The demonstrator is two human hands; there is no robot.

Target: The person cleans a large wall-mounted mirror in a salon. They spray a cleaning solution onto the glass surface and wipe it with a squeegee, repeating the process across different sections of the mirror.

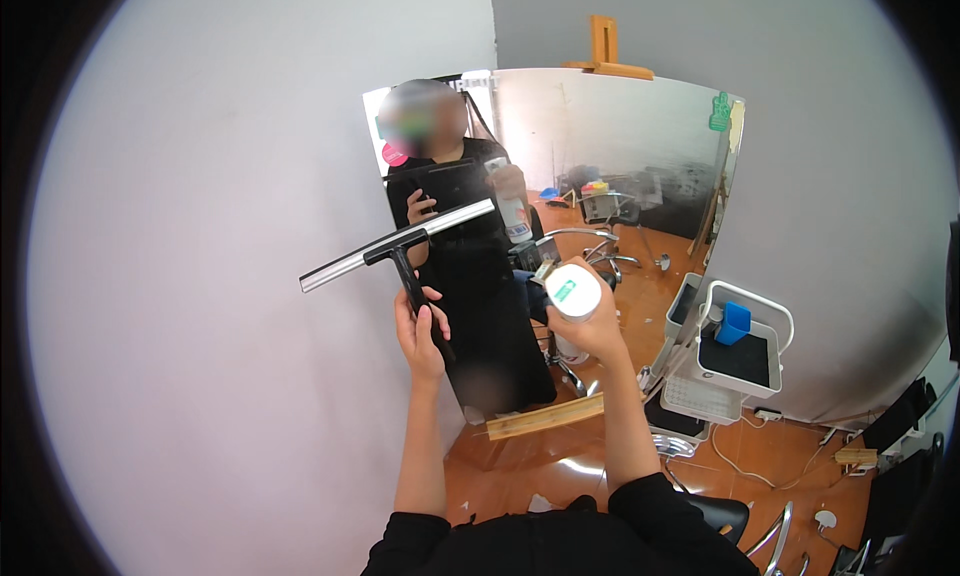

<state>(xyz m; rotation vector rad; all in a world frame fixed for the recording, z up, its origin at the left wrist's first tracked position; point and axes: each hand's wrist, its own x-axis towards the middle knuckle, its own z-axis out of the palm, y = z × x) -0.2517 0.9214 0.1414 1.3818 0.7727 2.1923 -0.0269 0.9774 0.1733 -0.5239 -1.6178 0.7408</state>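
My left hand [422, 336] is closed round the black handle of a squeegee [398, 246]. Its long silver blade slants up to the right in front of a tall mirror [640, 146]. In my right hand [596, 328] is a white spray bottle [574, 292] with a green mark on its rounded top. My fingers wrap round it just below that top, and they hide much of its body. The mirror reflects me in black clothes with a white bottle raised. Whether the blade touches the glass, I cannot tell.
A wooden easel [604, 44] holds the mirror, with a wooden ledge [545, 417] along its bottom. To the right stands a white tiered cart [740, 371] carrying a blue cup [733, 323]. Cables [740, 466] and a chair [720, 516] are on the brown floor. A pale wall [220, 226] rises at left.
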